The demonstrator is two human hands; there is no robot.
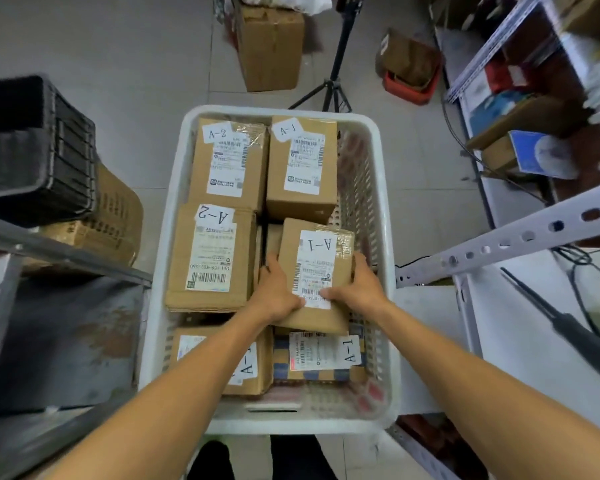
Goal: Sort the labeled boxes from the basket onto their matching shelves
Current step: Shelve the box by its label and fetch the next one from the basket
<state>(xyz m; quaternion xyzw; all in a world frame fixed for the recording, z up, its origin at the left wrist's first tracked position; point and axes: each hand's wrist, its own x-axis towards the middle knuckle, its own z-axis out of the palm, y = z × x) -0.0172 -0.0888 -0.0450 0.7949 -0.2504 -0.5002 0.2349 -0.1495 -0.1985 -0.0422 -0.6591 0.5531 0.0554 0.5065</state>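
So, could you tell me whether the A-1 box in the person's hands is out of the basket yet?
Not clearly: the A-1 box sits tilted within the white basket rim, above other boxes.

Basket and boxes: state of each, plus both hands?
basket: on the floor, still holds several boxes
held A-1 box: gripped on both sides, tilted, resting on others
far A-1 box: in basket, untouched
far A-2 box: in basket, untouched
near A-2 box: in basket, untouched
left hand: shut on held A-1 box
right hand: shut on held A-1 box
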